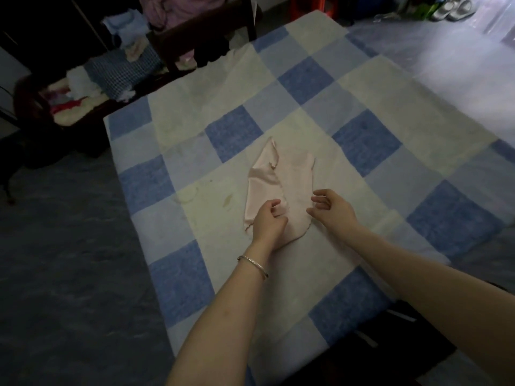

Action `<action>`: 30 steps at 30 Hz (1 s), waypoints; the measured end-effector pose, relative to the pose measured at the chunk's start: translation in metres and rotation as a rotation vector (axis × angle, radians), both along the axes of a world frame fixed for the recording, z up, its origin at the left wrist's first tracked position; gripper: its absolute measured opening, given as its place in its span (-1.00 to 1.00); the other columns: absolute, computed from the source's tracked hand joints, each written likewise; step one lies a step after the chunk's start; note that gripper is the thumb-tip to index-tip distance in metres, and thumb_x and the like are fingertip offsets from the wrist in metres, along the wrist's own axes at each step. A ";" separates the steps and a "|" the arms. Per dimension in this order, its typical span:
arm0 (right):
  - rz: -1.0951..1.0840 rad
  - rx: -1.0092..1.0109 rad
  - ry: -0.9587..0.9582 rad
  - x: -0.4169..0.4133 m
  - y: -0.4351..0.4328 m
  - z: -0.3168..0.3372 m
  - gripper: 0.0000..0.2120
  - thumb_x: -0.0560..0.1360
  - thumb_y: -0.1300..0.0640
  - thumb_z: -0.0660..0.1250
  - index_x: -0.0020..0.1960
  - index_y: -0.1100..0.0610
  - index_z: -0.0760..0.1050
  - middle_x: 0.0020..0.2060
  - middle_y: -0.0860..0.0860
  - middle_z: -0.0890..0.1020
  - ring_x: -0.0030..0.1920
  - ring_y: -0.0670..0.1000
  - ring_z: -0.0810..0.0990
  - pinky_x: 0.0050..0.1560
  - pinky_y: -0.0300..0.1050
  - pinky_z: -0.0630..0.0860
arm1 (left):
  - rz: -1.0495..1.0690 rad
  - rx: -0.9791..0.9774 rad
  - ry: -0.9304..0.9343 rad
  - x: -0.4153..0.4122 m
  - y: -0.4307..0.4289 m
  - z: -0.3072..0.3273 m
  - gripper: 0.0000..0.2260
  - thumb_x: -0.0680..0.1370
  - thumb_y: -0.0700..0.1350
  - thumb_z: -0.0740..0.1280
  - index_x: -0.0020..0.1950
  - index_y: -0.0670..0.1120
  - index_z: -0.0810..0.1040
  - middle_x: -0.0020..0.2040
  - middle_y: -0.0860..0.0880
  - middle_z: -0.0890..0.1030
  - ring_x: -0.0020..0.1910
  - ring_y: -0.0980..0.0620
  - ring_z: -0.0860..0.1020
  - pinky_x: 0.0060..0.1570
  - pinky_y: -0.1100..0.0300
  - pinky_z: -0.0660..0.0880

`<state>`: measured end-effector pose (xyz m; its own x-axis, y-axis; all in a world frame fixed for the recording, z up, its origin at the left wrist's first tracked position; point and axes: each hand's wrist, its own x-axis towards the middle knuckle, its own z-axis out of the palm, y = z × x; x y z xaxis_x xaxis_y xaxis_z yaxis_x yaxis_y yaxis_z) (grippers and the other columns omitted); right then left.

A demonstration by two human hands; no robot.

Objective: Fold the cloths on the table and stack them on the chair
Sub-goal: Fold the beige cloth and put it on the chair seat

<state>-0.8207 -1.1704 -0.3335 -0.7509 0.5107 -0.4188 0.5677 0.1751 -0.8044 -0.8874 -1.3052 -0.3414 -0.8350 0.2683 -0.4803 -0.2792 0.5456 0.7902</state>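
A small pale pink cloth (281, 185) lies partly folded in the middle of the table (362, 112), which is covered by a blue and cream checked sheet. My left hand (269, 222), with a bangle on the wrist, rests on the cloth's near end and pinches a fold of it between thumb and fingers. My right hand (333, 208) hovers at the cloth's right edge with fingers curled and apart, holding nothing. A dark wooden chair (36, 107) at the far left carries a stack of folded cloths (119, 71), the blue checked one on top.
A second dark chair (200, 37) stands at the table's far edge with pink and dark clothes draped on it. Blue-grey floor runs along the table's left side. Shoes (451, 8) lie on the floor at the far right.
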 end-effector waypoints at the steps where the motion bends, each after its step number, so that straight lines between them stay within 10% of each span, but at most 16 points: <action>1: -0.001 0.006 -0.007 -0.003 0.001 -0.002 -0.58 0.41 0.22 0.43 0.24 0.16 0.45 0.12 0.08 0.60 0.13 0.06 0.57 0.25 -0.06 0.46 | 0.001 -0.014 0.006 -0.003 0.000 -0.002 -0.58 0.43 -0.36 0.27 0.28 -0.17 0.45 0.22 -0.15 0.52 0.19 -0.08 0.50 0.17 0.20 0.40; 17: -0.080 -0.017 -0.203 -0.048 0.002 -0.023 -0.46 0.43 0.12 0.42 0.33 0.24 0.33 0.12 0.13 0.56 0.16 0.13 0.53 0.13 -0.11 0.40 | -0.147 -0.520 0.258 -0.026 0.002 -0.026 -0.68 0.51 -0.20 0.17 0.24 -0.02 0.46 0.31 -0.01 0.40 0.32 -0.06 0.30 0.28 0.04 0.19; 21: -0.038 -0.086 -0.137 -0.047 0.001 -0.025 -0.83 0.45 0.17 0.37 0.04 0.11 0.53 -0.26 -0.04 0.60 -0.12 0.02 0.55 -0.22 -0.33 0.44 | -0.042 -0.582 0.225 -0.029 0.003 -0.023 -0.76 0.58 -0.06 0.16 0.15 -0.10 0.50 0.19 -0.09 0.52 0.24 -0.11 0.39 0.19 0.04 0.22; 30: -0.012 -0.209 -0.094 -0.052 -0.012 -0.010 -0.68 0.42 0.42 0.12 -0.33 0.02 0.33 -0.37 -0.01 0.44 -0.24 0.04 0.43 -0.36 -0.22 0.30 | 0.110 -0.230 0.138 -0.024 0.003 0.002 -0.66 0.65 -0.04 0.02 0.09 -0.28 0.44 0.15 -0.31 0.54 0.15 -0.27 0.48 -0.01 0.07 0.36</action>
<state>-0.8728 -1.1820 -0.3431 -0.6981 0.4142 -0.5841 0.6428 0.0032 -0.7660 -0.9109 -1.3025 -0.3397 -0.9148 0.0702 -0.3978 -0.2448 0.6872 0.6840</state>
